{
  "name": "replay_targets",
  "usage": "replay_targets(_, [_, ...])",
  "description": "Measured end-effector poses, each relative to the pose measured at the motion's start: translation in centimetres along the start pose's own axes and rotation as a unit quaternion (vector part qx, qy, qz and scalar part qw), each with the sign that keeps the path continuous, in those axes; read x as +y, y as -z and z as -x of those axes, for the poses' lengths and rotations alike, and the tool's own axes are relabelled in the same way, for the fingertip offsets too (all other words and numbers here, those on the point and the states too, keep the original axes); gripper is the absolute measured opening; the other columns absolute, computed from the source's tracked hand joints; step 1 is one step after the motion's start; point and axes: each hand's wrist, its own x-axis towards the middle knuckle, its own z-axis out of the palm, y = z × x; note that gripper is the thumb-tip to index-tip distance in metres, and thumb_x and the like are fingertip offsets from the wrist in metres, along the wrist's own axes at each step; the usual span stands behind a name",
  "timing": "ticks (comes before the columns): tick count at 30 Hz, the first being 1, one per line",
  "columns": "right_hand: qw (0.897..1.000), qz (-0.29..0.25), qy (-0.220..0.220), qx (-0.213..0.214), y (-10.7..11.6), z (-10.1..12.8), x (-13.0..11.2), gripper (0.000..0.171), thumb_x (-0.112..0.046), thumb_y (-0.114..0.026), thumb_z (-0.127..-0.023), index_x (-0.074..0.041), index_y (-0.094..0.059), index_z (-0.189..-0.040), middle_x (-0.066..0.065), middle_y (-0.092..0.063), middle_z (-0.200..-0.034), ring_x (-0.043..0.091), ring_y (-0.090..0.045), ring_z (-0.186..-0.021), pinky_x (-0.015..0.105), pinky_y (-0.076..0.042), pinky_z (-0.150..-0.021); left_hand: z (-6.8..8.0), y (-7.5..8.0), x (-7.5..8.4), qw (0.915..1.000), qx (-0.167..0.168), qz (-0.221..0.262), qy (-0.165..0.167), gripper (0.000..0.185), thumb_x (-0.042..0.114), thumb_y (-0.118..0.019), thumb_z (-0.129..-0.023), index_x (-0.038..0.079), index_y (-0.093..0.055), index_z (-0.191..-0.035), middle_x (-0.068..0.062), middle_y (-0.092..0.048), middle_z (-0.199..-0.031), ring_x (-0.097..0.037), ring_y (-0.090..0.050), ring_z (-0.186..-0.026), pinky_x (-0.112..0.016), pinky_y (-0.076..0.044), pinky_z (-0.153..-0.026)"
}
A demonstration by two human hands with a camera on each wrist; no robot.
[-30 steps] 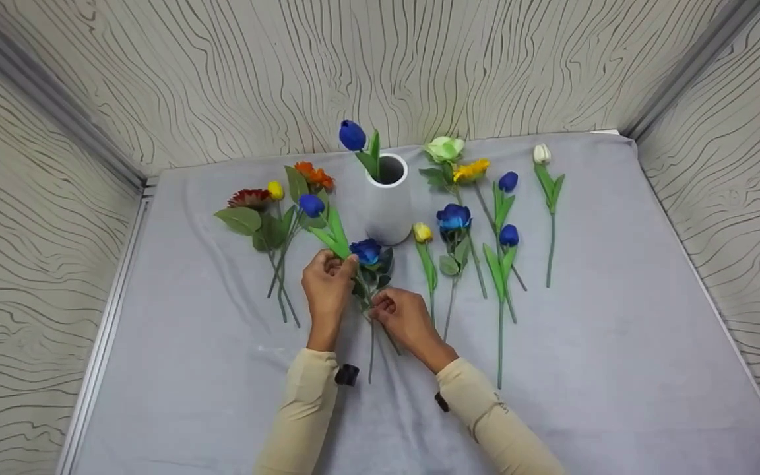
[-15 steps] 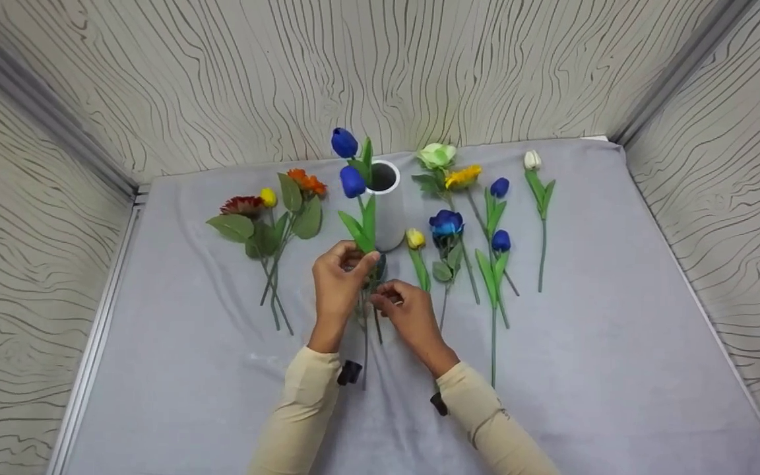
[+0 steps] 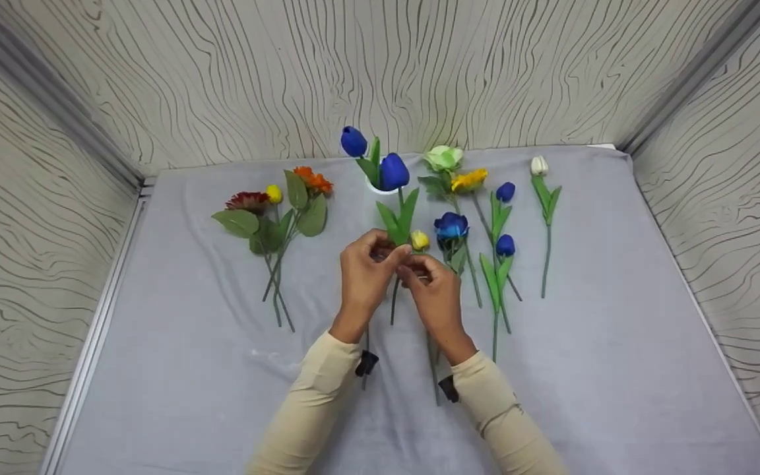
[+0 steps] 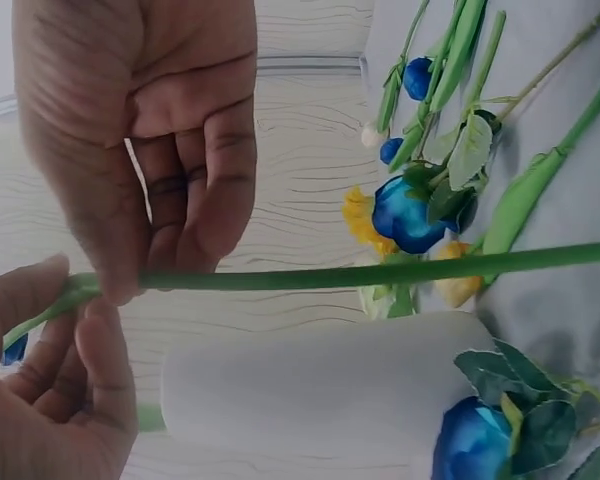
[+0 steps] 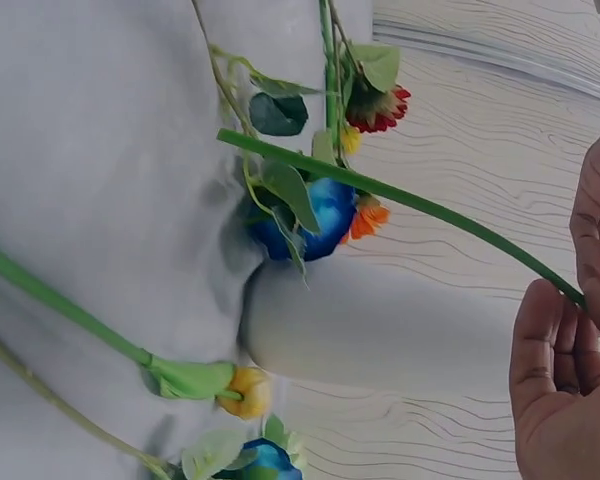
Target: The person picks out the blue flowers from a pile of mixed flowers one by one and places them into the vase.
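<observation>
Blue was the colour of the tulip [image 3: 394,171] that both hands held up over the grey cloth [image 3: 617,369]. The left hand [image 3: 365,274] pinched its green stem [image 4: 380,274] between thumb and fingers, just under the leaves. The right hand [image 3: 434,293] pinched the same stem right beside it, so the two hands touched. The tulip stood almost straight up, with its head in front of the top of the white vase [image 4: 320,385]. Another blue tulip [image 3: 353,141] stood in that vase. A blue rose [image 3: 451,225] and a small yellow tulip [image 3: 419,240] lay on the cloth just to the right of the hands. A red flower [image 3: 247,200] and an orange flower [image 3: 313,178] lay off to the left. A white tulip [image 3: 539,165] lay far to the right.
</observation>
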Motion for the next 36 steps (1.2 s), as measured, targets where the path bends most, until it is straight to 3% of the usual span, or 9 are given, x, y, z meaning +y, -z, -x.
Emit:
replay_targets(5, [1.000,0.009,0.013,0.015,0.8,-0.8,-0.4,0.014,-0.002,-0.067,-0.089,0.009,-0.068,-0.098,0.018,-0.069,-0.089,0.034,-0.067,-0.077,0.025,-0.054,-0.068,-0.5,-0.4,0.1,0.9993,-0.004,0.036,-0.010,0.022,0.020,-0.078,-0.082,0.003,-0.070,-0.095,-0.006,-0.069,-0.080,-0.019,-0.063,-0.069,-0.031,-0.052,-0.062])
replay_targets(9, [0.999,0.011,0.021,0.031,1.6,-1.9,-1.0,0.013,-0.002,-0.067,-0.088,0.009,-0.068,-0.096,0.018,-0.069,-0.089,0.033,-0.067,-0.076,0.024,-0.054,-0.067,-0.9,-0.6,-0.5,0.9987,0.026,0.041,-0.013,0.014,0.018,-0.074,-0.084,0.007,-0.070,-0.093,-0.001,-0.068,-0.081,-0.017,-0.062,-0.071,-0.030,-0.052,-0.064])
replay_targets(15, [0.997,0.004,0.049,0.061,2.8,-3.6,-2.3,0.013,0.001,-0.069,-0.086,0.012,-0.068,-0.092,0.020,-0.068,-0.085,0.027,-0.065,-0.072,0.026,-0.054,-0.065,-1.9,-1.0,-3.0,0.9953,0.092,0.018,-0.022,0.012,0.016,-0.072,-0.084,0.007,-0.069,-0.090,-0.002,-0.067,-0.081,-0.016,-0.062,-0.072,-0.031,-0.051,-0.064])
replay_targets(22, [0.996,0.009,0.059,0.066,2.9,-5.2,-3.8,0.012,-0.001,-0.068,-0.088,0.010,-0.068,-0.091,0.019,-0.067,-0.081,0.007,-0.060,-0.064,0.021,-0.049,-0.058,-2.4,-0.6,-5.1,0.9881,0.147,-0.045,-0.006,0.020,0.015,-0.074,-0.082,0.005,-0.066,-0.097,-0.011,-0.064,-0.094,-0.026,-0.059,-0.086,-0.033,-0.050,-0.069])
replay_targets(26, [0.995,0.008,0.075,0.068,2.9,-6.2,-4.9,0.012,0.001,-0.067,-0.088,0.012,-0.067,-0.092,0.021,-0.067,-0.082,0.025,-0.065,-0.069,0.023,-0.052,-0.062,-2.9,-0.7,-5.8,0.9832,0.162,-0.082,-0.021,0.026,0.017,-0.076,-0.080,0.005,-0.066,-0.100,-0.007,-0.061,-0.096,-0.022,-0.055,-0.091,-0.033,-0.048,-0.072])
replay_targets(29, [0.992,0.000,0.104,0.070,3.0,-7.4,-4.7,0.013,0.000,-0.067,-0.088,0.012,-0.068,-0.093,0.021,-0.067,-0.083,0.030,-0.065,-0.072,0.025,-0.053,-0.066,-3.4,-0.9,-6.2,0.9788,0.172,-0.104,-0.040,0.031,0.018,-0.078,-0.078,0.005,-0.065,-0.104,-0.003,-0.060,-0.100,-0.017,-0.053,-0.095,-0.033,-0.046,-0.076])
replay_targets(33, [0.988,-0.017,0.131,0.079,3.6,-9.2,-4.2,0.016,-0.007,-0.068,-0.089,0.008,-0.069,-0.096,0.015,-0.068,-0.085,0.020,-0.066,-0.072,0.027,-0.054,-0.068,-4.0,-1.1,-6.7,0.9771,0.176,-0.113,-0.038,0.042,0.020,-0.080,-0.078,0.006,-0.061,-0.113,-0.004,-0.058,-0.113,-0.018,-0.052,-0.106,-0.034,-0.047,-0.083])
replay_targets(36, [0.984,-0.033,0.152,0.081,4.2,-10.1,-4.8,0.018,-0.011,-0.069,-0.090,0.005,-0.070,-0.099,0.012,-0.069,-0.086,0.024,-0.066,-0.072,0.028,-0.054,-0.066,-4.3,-1.3,-7.1,0.9779,0.172,-0.116,-0.029,0.048,0.021,-0.080,-0.078,0.007,-0.058,-0.118,-0.005,-0.056,-0.120,-0.020,-0.051,-0.113,-0.035,-0.047,-0.088])
